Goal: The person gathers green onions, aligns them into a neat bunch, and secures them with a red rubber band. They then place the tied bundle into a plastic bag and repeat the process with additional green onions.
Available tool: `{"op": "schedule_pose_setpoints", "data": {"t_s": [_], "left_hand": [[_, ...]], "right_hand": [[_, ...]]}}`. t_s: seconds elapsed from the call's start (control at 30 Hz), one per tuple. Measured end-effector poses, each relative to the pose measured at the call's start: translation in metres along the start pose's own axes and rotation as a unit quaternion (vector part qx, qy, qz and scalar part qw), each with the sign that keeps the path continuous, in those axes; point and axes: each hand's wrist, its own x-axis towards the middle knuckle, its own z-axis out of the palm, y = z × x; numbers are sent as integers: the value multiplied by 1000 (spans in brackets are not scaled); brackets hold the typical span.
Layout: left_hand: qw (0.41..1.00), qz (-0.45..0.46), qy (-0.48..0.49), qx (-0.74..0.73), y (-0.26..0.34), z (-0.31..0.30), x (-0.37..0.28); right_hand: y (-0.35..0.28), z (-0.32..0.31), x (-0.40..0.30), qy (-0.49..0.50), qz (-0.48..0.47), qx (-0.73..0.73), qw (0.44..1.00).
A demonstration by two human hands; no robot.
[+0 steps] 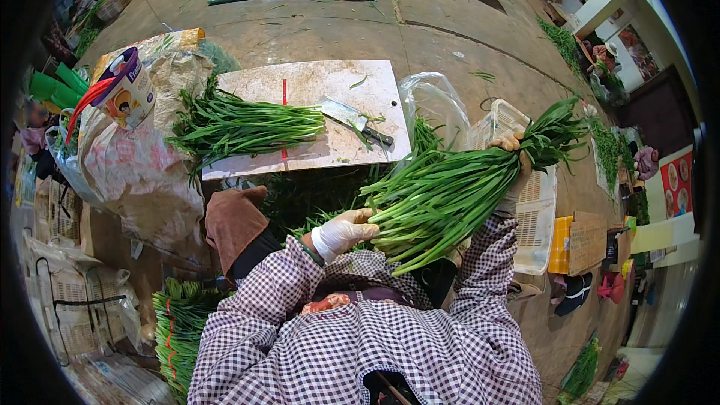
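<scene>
Both my hands wear pale, thin gloves. My right hand [514, 160] grips a big sheaf of long green leafy stalks, like Chinese chives [450, 194], near its leafy end; the pale stem ends point left toward my body. At those stem ends is my left hand [347, 230], its thumb and fingertips close together; whether they pinch a stalk I cannot tell. On the white board [360, 81] in front of me lies another pile of chives [253, 124], stems to the right. A cleaver [354, 118] with a black handle rests beside those stems, among loose leaf bits.
A printed tub [126, 90] with red strips stands on the sacks [140, 169] at left. Right of the board are a clear plastic bag [436, 95] and a white plastic crate [534, 236]. Red-banded bundles [183, 337] lie lower left. People sit farther off at both sides.
</scene>
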Motion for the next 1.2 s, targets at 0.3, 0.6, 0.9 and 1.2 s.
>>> {"op": "schedule_pose_setpoints", "data": {"t_s": [0.3,0.6,0.9,1.2], "left_hand": [[997,27,3,70,-3,-19,0],[741,-156,100,645,12,-41,-20],[954,160,145,206,1,-11,-1],[981,152,119,34,-4,-15,4]], "right_hand": [[0,-10,-2,27,-30,-25,999],[-13,-5,-5,82,-59,-52,994],[-6,-4,-3,57,-54,-76,994],[1,-6,-2,44,-40,-41,997]]}}
